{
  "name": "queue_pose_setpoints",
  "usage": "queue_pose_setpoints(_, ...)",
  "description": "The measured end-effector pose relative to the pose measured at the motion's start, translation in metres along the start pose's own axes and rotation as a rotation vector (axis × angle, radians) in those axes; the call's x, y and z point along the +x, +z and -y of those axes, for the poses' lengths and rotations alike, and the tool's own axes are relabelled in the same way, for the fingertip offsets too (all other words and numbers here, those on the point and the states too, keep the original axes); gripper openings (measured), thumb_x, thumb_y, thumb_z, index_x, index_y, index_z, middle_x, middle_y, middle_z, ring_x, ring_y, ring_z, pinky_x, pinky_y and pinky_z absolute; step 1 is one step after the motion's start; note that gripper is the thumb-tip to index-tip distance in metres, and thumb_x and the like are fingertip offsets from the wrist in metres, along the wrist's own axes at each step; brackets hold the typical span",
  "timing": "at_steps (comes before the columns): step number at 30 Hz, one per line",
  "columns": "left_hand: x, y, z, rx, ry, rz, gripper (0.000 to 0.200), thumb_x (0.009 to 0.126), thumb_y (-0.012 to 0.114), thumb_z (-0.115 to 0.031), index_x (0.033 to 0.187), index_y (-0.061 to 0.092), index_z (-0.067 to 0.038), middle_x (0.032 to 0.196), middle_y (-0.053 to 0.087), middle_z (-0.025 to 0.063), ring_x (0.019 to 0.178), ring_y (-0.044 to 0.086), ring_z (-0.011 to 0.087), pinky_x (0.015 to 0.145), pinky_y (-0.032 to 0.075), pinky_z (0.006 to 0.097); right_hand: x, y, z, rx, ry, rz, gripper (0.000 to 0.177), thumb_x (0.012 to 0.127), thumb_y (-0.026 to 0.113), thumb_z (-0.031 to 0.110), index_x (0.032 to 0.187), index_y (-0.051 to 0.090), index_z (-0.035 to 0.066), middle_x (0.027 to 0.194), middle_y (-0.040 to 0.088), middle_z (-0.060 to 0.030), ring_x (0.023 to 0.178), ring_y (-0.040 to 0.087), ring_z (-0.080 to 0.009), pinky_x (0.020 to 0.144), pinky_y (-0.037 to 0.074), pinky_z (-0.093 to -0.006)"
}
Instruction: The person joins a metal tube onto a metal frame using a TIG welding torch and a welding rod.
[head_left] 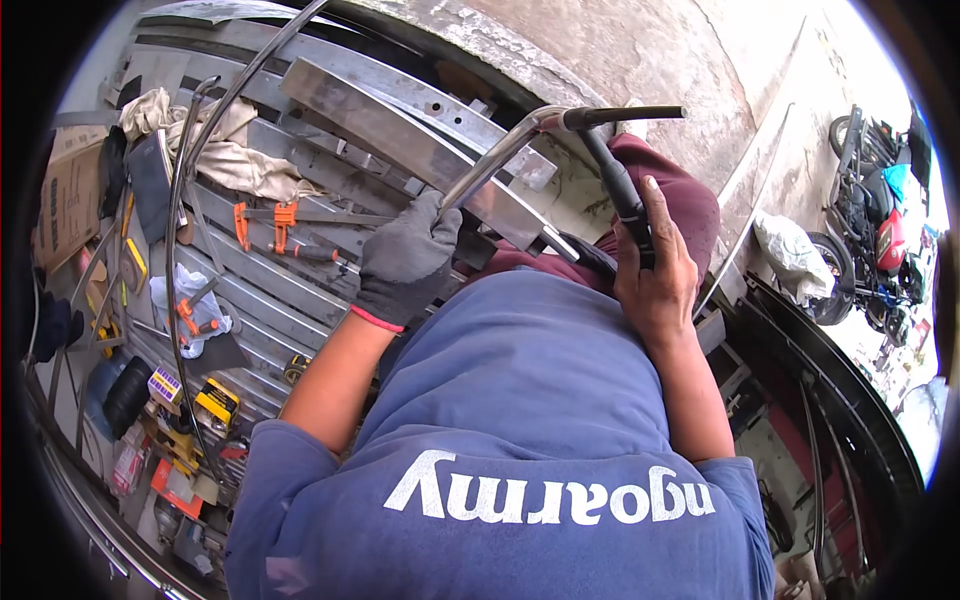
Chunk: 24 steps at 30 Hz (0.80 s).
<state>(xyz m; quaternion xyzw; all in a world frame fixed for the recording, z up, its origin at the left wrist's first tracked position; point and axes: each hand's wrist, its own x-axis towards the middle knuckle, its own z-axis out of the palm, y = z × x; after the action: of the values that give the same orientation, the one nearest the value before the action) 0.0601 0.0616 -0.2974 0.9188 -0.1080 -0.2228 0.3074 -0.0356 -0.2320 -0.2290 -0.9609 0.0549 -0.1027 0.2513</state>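
My left hand [408, 255], in a dark grey glove with a red cuff, is closed round the lower end of a shiny bent metal tube [492, 165]. The tube rises to the upper right and curves near its top. In my bare right hand [660, 265] is a black TIG torch [612, 175], gripped by its handle with one finger laid along it. The torch head sits right at the tube's curved end, its long back cap pointing right. Behind the tube lies a flat rectangular metal bar [385, 130] on the slatted metal bench [265, 285].
Left of my glove lie orange bar clamps [285, 228] and a beige cloth [235, 165]. A thin curved metal rod [177, 230] stands up at the left. Small boxes, including a yellow one [217, 403], crowd the lower left. Motorcycles [880, 220] stand beyond, at right.
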Motion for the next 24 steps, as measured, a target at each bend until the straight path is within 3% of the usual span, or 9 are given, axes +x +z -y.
queue_pose_setpoints(16,0.0010,-0.0052,-0.0012,0.051,-0.004,0.064,0.036,0.113,0.065,-0.037,0.127,0.073,-0.005,0.104,0.077,0.0273,0.097,0.075,0.0510,0.080,0.060,0.0567,-0.0036,0.0005,0.0004,-0.123,-0.032,0.043,0.074,0.097,0.081,0.003,0.166,0.057,0.015,0.088,0.065,-0.0139,0.066,0.067,-0.0330,0.060,0.058,-0.0485)
queue_pose_setpoints(21,0.0012,0.0009,0.0024,0.047,0.016,0.006,0.038,0.113,0.063,-0.041,0.128,0.073,-0.007,0.106,0.077,0.0271,0.099,0.075,0.0511,0.081,0.060,0.0581,-0.0002,0.0041,-0.0003,-0.031,-0.036,-0.070,0.079,0.099,0.079,0.002,0.171,0.046,0.008,0.112,0.075,-0.0232,0.084,0.077,-0.0397,0.069,0.063,-0.0500)
queue_pose_setpoints(24,0.0012,0.0017,0.0045,0.053,0.013,0.019,0.038,0.113,0.064,-0.042,0.129,0.073,-0.008,0.106,0.078,0.0264,0.098,0.075,0.0514,0.080,0.060,0.0582,0.0017,0.0038,0.0002,-0.021,-0.049,-0.095,0.080,0.099,0.078,0.002,0.171,0.045,0.007,0.114,0.077,-0.0248,0.087,0.079,-0.0402,0.072,0.064,-0.0498)
